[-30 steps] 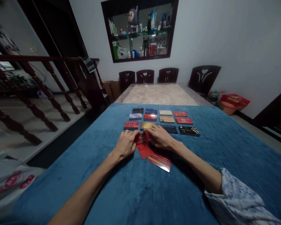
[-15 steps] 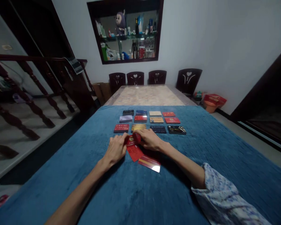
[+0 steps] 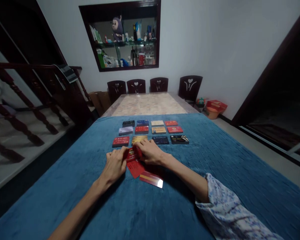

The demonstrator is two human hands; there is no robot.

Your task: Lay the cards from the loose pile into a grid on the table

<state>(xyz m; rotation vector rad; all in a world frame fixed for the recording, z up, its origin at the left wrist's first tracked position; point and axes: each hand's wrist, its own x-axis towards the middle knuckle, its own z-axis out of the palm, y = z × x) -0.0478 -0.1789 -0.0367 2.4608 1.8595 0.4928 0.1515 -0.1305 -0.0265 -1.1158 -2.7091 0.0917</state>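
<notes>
Between my two hands is a red card [image 3: 131,155], tilted up from the cloth. My left hand [image 3: 114,164] pinches its left edge and my right hand [image 3: 150,151] grips its right side. Just below it a second red card [image 3: 135,169] lies flat, its upper part covered by the held one. A dark red card with a gold stripe [image 3: 151,179] lies nearest to me, glare on its right corner. Beyond my fingers are rows of card stacks, among them a red stack [image 3: 120,141], a partly covered gold stack [image 3: 139,138] and a black stack [image 3: 179,139].
A blue cloth [image 3: 190,186] covers the near part of the long table. Its far part is a bare pale tabletop [image 3: 150,103]. Dark chairs [image 3: 190,87] stand behind it, beneath a wall shelf niche [image 3: 125,41]. A wooden railing [image 3: 27,110] runs along the left.
My view has turned slightly to the right, so everything sits further left. Both hands keep their hold on the red card, and the stacks have not moved.
</notes>
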